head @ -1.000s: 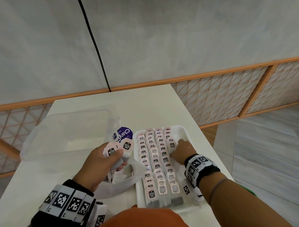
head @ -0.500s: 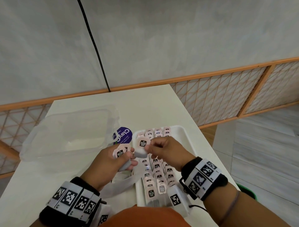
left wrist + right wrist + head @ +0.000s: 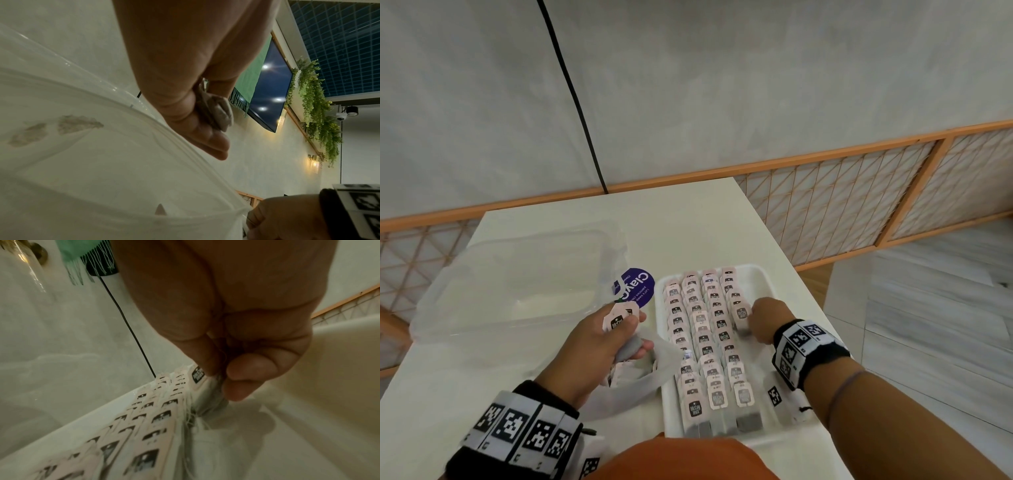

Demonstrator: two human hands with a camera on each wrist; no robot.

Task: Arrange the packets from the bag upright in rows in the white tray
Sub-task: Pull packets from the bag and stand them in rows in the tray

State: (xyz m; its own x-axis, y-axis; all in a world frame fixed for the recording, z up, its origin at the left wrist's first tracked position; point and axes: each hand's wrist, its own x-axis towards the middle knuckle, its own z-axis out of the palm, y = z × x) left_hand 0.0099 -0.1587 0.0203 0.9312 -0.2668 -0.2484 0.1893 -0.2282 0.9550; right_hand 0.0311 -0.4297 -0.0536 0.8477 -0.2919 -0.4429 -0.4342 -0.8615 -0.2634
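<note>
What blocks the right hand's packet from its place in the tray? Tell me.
Nothing visible does. The right hand pinches a packet at the open end of the rightmost row, inside the white tray. Bare tray floor lies beside it; its neighbours only flank it.

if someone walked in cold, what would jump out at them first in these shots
First, the white tray right of centre on the table, packed with rows of upright pink-tagged packets. Next, the right hand pinching one packet into the rightmost row. To the left, the left hand holds spare packets above the plastic bag, with a clear lid behind.
</note>
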